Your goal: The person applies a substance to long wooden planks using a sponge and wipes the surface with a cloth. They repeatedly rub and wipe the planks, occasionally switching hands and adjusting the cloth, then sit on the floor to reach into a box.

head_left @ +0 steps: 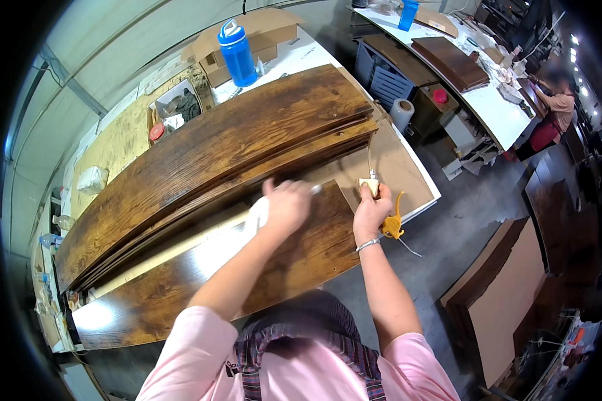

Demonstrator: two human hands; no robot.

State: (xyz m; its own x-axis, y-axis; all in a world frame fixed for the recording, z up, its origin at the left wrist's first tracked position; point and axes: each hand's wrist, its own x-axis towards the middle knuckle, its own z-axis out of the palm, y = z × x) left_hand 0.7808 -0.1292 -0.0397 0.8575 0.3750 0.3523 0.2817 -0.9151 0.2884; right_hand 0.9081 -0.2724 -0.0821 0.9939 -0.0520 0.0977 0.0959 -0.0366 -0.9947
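A dark brown wood-grain board (294,257) lies along the near side of the bench, its glossy face catching the light. My left hand (289,206), smeared by motion, is over it with a white cloth (257,215) beneath the palm; a white end shows past the fingertips. At the board's right end, my right hand (373,212) is closed around a small pale yellow block (368,183). A metal fitting and thin hose (370,157) rise just beyond that block. Beside my right wrist is a yellow air blow gun (392,226) with a thin metal nozzle.
Several curved brown boards (214,167) are stacked beyond the near one. Behind them stand a blue water bottle (238,57), a cardboard box (267,30) and a small bin of odds and ends (176,107). More boards (505,301) lean at right. A co-worker (555,100) stands at another table.
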